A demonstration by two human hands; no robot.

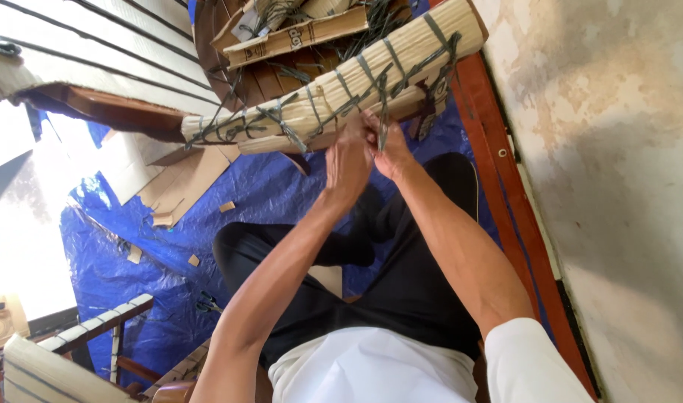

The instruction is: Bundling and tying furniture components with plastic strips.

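A long corrugated cardboard panel laced with dark green cord lies tilted across the edge of a round wooden table. Both my hands meet at its lower edge. My left hand pinches the cord under the panel, fingers closed. Touching it, my right hand grips a strand of the same cord where it hangs off the panel. My legs in black trousers are folded below.
A blue tarp covers the floor, with cardboard scraps and scissors on it. More laced panels lie at upper left and lower left. A cardboard strip sits on the table. A red-brown wooden frame and a wall stand right.
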